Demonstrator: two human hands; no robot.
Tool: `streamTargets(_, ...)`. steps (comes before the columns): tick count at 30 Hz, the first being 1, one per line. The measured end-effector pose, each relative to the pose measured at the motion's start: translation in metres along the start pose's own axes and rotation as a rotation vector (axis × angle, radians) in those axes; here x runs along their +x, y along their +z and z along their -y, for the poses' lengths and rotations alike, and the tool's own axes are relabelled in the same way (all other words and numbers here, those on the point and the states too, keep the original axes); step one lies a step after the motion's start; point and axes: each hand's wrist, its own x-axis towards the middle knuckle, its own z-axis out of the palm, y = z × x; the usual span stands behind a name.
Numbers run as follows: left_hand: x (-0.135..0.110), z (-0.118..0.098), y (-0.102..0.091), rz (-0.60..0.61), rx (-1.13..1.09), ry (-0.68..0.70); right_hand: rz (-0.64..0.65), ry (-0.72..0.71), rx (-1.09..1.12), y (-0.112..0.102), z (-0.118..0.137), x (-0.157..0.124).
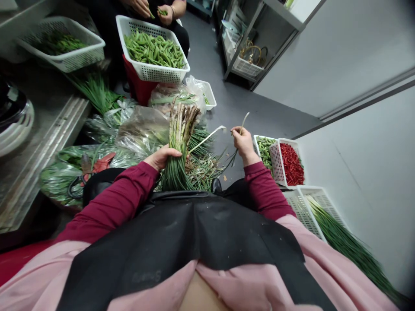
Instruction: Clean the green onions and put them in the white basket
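Observation:
My left hand (163,158) is wrapped round a thick bunch of green onions (180,140), its pale, dirty root ends pointing up and its green leaves hanging down over my apron. One peeled white stalk (207,140) sticks out of the bunch to the right. Off to the right, my right hand (242,140) pinches a thin strip of onion peel (244,122), with dark, limp leaf dangling below the fingers. Between the hands, a heap of onion scraps and roots (207,170) lies low down near my knees.
A white basket of green peppers (154,49) stands ahead, where another person's hands (155,11) hold peppers. Plastic bags of greens (139,129) lie left. On the right are baskets of red chillies (291,163), green peppers (266,149) and long green onions (337,233). A metal shelf (249,43) stands beyond.

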Motion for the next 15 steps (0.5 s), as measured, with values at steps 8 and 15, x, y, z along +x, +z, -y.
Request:
streamTargets(8, 0.003, 0.003, 0.001, -0.04, 0.034, -0.026, 0.223, 0.228, 0.281, 0.048, 0.015, -0.033)
streamTargets(15, 0.001, 0.001, -0.001, -0.098, 0.036, -0.007, -0.144, 0.1, 0.119, 0.023, -0.004, 0.007)
